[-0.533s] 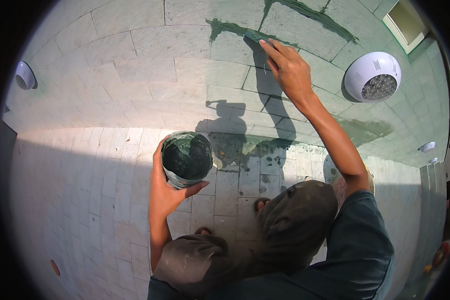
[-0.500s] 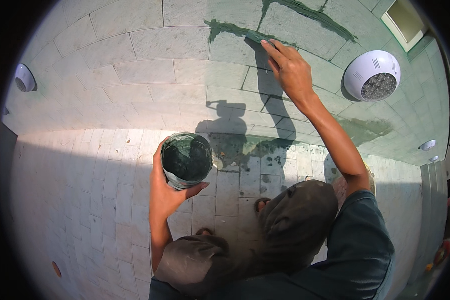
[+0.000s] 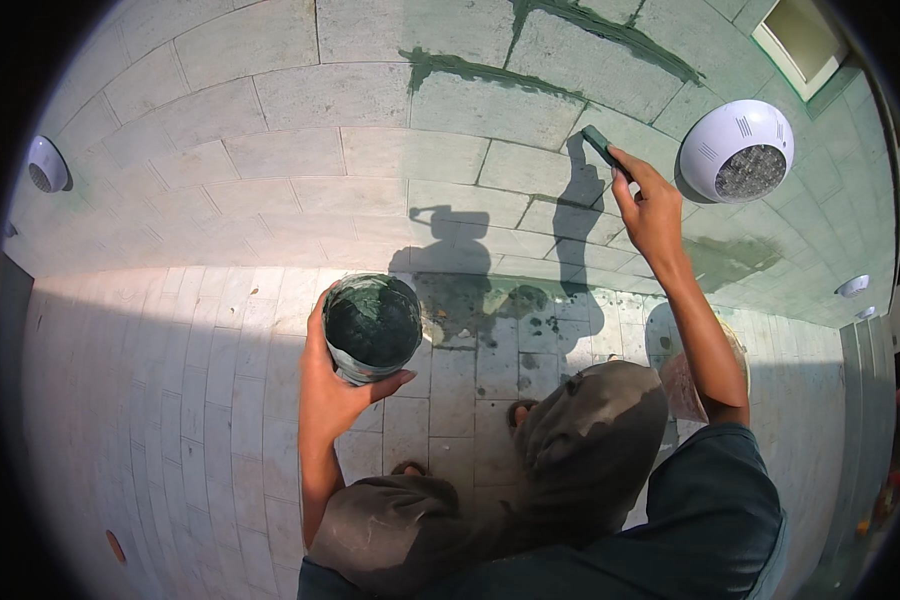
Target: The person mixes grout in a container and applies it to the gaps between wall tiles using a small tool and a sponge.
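My left hand (image 3: 332,405) grips a round tub (image 3: 365,372) from its left and lower side, thumb along the near side. Dark green paste (image 3: 373,325) coats its inside. Between the thumb and fingers of my right hand (image 3: 656,215) is a small, flat, dark green spreader (image 3: 600,145). Its tip is near a joint in the tiled wall (image 3: 290,95); I cannot tell whether it touches. Up and left of the spreader, a smeared streak of green paste (image 3: 495,76) follows a horizontal joint. Another green streak (image 3: 620,35) runs higher up to the right.
A white round lamp (image 3: 738,150) sticks out of the wall right of my right hand. A square recess (image 3: 798,45) is above it. Behind my right forearm stands a partly hidden bucket (image 3: 685,385). Green spots stain the paved floor (image 3: 455,385) at the wall's foot.
My right hand has moved down and to the right with the spreader, away from the lower green streak. The left hand and tub have stayed nearly in place.
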### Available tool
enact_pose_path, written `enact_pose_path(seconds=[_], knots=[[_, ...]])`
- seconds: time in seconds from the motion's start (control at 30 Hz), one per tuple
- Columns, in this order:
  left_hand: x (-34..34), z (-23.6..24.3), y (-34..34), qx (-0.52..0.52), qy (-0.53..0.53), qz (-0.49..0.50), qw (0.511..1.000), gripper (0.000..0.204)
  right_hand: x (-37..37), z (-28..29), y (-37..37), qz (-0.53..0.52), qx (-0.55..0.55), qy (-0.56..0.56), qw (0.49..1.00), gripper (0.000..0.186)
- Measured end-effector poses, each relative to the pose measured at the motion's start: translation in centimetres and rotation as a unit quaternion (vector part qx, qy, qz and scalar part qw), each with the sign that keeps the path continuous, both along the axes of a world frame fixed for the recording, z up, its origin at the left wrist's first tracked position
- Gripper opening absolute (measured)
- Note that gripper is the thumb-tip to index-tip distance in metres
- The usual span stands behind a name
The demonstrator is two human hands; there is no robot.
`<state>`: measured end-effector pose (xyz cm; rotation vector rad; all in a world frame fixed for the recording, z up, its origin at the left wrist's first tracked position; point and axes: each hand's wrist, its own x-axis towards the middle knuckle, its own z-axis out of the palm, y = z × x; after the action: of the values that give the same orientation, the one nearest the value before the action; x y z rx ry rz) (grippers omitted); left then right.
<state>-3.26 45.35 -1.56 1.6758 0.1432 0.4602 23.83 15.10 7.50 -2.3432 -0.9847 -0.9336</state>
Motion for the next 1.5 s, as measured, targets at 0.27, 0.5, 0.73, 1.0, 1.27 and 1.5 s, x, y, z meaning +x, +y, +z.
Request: enact_pose_path(seconds=[0.27,0.5,0.73,1.0,1.27,1.5], knots=[[0.3,-2.7,0.3,0.189,-0.043,0.066,0.979,0.111,-8.9,2.3,8.5,0.257,-0.077,0.288,0.919,0.031],[0.1,-5.8,-0.2,0.228,-0.131,0.073,0.962,0.102,-13.4,-1.6,13.5,0.429,-0.231,0.187,0.853,0.025],[0.0,-6.7,0.1,0.262,-0.128,0.062,0.954,0.101,-13.4,-2.7,15.2,0.368,-0.332,0.37,0.786,0.026],[-0.8,-6.7,-0.3,0.212,-0.019,0.103,0.972,0.107,-11.3,-2.3,15.1,0.301,-0.163,0.625,0.701,0.026],[-0.6,-7.3,-0.1,0.077,-0.021,0.135,0.988,0.105,-9.9,-3.9,15.2,0.267,0.029,0.794,0.546,0.028],[-0.4,-7.3,0.4,0.086,-0.038,0.16,0.983,0.104,-10.5,-4.0,15.7,0.299,-0.058,0.68,0.668,0.029]])
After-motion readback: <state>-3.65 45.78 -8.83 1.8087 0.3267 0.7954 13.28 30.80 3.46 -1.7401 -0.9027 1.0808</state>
